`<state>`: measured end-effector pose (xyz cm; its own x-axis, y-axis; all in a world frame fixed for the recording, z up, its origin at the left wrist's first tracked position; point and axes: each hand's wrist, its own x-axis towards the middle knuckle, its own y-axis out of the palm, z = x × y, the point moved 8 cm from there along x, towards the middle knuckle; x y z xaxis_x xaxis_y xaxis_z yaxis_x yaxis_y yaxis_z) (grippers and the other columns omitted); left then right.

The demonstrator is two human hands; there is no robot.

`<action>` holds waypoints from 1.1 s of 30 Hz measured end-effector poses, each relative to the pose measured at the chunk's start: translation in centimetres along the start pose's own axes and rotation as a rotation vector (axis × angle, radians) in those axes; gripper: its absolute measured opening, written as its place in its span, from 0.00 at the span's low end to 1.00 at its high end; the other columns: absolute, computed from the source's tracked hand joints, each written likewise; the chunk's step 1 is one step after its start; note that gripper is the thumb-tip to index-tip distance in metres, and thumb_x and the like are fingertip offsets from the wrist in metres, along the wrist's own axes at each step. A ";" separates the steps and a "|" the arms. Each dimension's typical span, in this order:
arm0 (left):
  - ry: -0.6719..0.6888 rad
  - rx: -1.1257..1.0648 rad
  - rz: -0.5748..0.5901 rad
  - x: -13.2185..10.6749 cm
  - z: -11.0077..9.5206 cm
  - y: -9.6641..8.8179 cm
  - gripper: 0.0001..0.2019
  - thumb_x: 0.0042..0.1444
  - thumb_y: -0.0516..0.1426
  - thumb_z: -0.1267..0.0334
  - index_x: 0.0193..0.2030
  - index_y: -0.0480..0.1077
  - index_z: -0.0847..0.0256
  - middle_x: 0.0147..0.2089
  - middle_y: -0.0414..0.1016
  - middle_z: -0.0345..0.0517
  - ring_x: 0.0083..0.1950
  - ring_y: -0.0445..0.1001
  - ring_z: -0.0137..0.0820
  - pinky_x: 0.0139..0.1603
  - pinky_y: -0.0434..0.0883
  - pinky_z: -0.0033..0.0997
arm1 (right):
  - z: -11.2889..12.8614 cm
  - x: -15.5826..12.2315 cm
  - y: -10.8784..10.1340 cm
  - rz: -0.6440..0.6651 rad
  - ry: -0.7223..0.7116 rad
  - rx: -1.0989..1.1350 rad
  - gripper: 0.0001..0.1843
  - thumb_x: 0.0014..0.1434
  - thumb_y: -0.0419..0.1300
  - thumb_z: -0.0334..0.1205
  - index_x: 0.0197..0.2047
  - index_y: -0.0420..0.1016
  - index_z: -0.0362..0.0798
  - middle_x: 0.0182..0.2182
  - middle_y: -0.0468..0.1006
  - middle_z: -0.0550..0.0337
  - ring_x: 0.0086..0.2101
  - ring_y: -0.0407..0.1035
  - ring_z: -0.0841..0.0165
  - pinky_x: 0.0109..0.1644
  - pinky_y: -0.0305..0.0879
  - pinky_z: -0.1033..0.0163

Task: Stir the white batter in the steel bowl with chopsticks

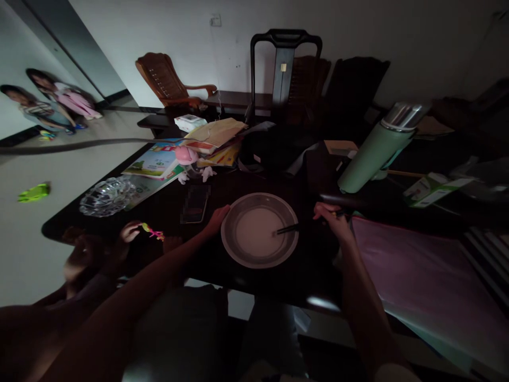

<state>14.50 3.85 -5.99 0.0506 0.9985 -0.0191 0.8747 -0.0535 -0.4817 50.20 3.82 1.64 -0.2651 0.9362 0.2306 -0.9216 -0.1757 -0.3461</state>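
A round, wide-rimmed basin [294,233] stands on the dark table, with a milky, whitish liquid [256,233] in its bottom. At its left rim is my left hand [218,218], gripping the edge. My right hand [331,215], to the right of the basin, is closed around dark chopsticks [287,229]. Their tips dip into the liquid, and part of their length is lost against the dark tabletop. Left of my left hand lies a phone [194,204]. A pink-topped toy [186,155] sits behind the phone.
Another person's hand [129,232] holds a small colourful toy [153,232] beside my left forearm. A glass dish [107,197], booklets [153,162] and a black bag [274,146] lie on the table. A green thermos [368,154] and a pink sheet [413,265] are at right. Two people [59,101] crouch far left.
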 end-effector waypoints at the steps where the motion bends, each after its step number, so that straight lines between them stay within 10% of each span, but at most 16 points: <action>1: 0.003 0.004 -0.006 0.0 0.0 -0.1 0.19 0.62 0.48 0.53 0.25 0.64 0.61 0.25 0.66 0.40 0.32 0.63 0.30 0.32 0.65 0.26 | 0.2 0.0 0.6 0.034 -0.006 0.003 0.26 0.62 0.55 0.56 0.20 0.73 0.48 0.20 0.67 0.61 0.23 0.62 0.71 0.24 0.56 0.66; 6: -0.011 0.014 -0.037 -0.1 -0.2 -0.3 0.19 0.62 0.48 0.51 0.24 0.62 0.60 0.24 0.65 0.41 0.32 0.63 0.30 0.31 0.65 0.26 | 0.8 0.3 4.1 0.112 -0.045 -0.001 0.17 0.55 0.63 0.53 0.24 0.79 0.49 0.22 0.70 0.61 0.25 0.65 0.70 0.29 0.61 0.63; 13: -0.021 -0.064 -0.063 -0.6 -0.5 -0.1 0.22 0.59 0.47 0.44 0.24 0.60 0.59 0.23 0.61 0.38 0.29 0.60 0.28 0.28 0.61 0.26 | 0.3 0.2 0.2 -0.027 -0.003 0.002 0.26 0.62 0.53 0.57 0.20 0.72 0.49 0.21 0.67 0.61 0.24 0.63 0.69 0.24 0.57 0.65; 17: 0.007 -0.085 -0.084 -0.7 -1.0 -0.6 0.22 0.57 0.47 0.42 0.23 0.57 0.58 0.23 0.58 0.36 0.28 0.58 0.28 0.29 0.60 0.27 | 1.2 -0.1 2.9 0.130 -0.016 0.007 0.24 0.59 0.58 0.56 0.21 0.76 0.48 0.20 0.69 0.62 0.21 0.63 0.71 0.24 0.57 0.65; 21: 0.147 0.253 -0.122 -0.6 -2.8 -2.0 0.18 0.58 0.48 0.50 0.22 0.59 0.58 0.24 0.63 0.40 0.30 0.63 0.31 0.39 0.64 0.33 | 1.3 0.1 4.2 0.138 -0.025 -0.005 0.19 0.57 0.61 0.54 0.25 0.78 0.49 0.19 0.70 0.64 0.22 0.63 0.72 0.27 0.58 0.65; 26: 0.146 0.669 -0.203 -0.8 -3.9 -3.0 0.13 0.59 0.49 0.58 0.28 0.68 0.59 0.30 0.74 0.48 0.42 0.69 0.40 0.60 0.57 0.48 | 0.2 0.4 0.9 -0.015 0.007 -0.028 0.21 0.61 0.57 0.54 0.24 0.75 0.49 0.17 0.65 0.65 0.20 0.61 0.72 0.25 0.55 0.64; 33: -0.026 0.619 -0.140 -0.5 -2.7 -3.1 0.16 0.61 0.50 0.53 0.31 0.73 0.59 0.34 0.77 0.52 0.44 0.72 0.46 0.60 0.56 0.57 | 0.9 0.0 3.5 0.085 -0.020 -0.015 0.18 0.58 0.61 0.52 0.25 0.77 0.49 0.16 0.66 0.65 0.20 0.60 0.72 0.25 0.56 0.65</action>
<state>13.10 3.49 -2.12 -0.0628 0.9960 0.0636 0.4307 0.0845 -0.8985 46.69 2.95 1.23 -0.3479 0.9118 0.2181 -0.8913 -0.2496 -0.3785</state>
